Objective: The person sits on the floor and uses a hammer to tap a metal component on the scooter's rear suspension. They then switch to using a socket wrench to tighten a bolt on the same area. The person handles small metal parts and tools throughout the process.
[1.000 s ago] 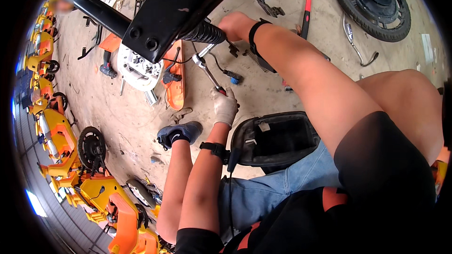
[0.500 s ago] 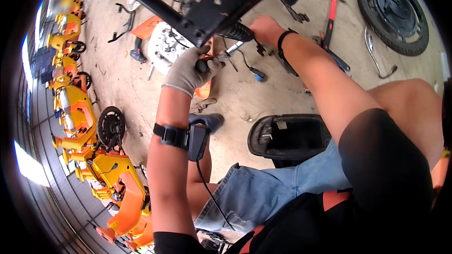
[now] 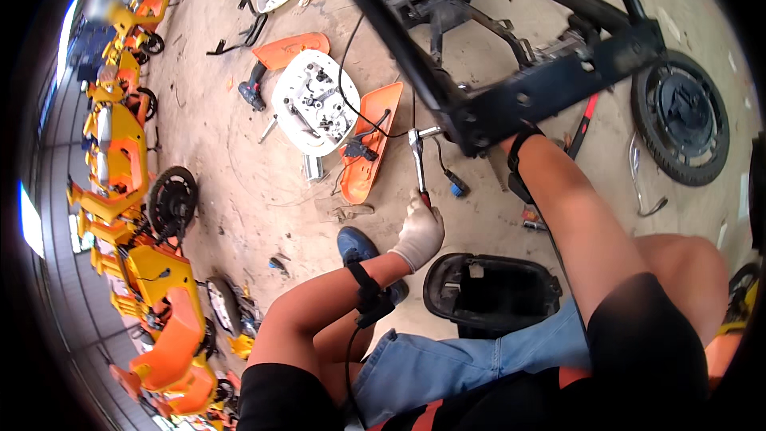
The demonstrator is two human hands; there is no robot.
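My left hand (image 3: pixel 420 233), in a pale knit glove, is closed round the handle of a ratchet wrench (image 3: pixel 419 161). The wrench points away from me, and a bright socket or extension runs from its head to the right, toward the corner of a black metal vehicle frame (image 3: pixel 550 96). Whether it sits on a fastener there is hidden. My right arm reaches in under the frame's crossbar. Most of my right hand (image 3: pixel 511 142) is behind that bar, so its fingers do not show.
Beyond my left hand lie a white tray (image 3: pixel 279 112) of small metal parts, orange panels (image 3: pixel 371 148) and a power drill (image 3: pixel 254 89). A black open bin (image 3: pixel 492 259) stands by my knees. At right are a wheel (image 3: pixel 682 116) and a red-handled hammer (image 3: pixel 584 124). Yellow scooters (image 3: pixel 128 160) line the left.
My left hand has come down toward me and swung the ratchet wrench's handle with it. My right hand has gone from plain sight to behind the crossbar. The whole view has shifted.
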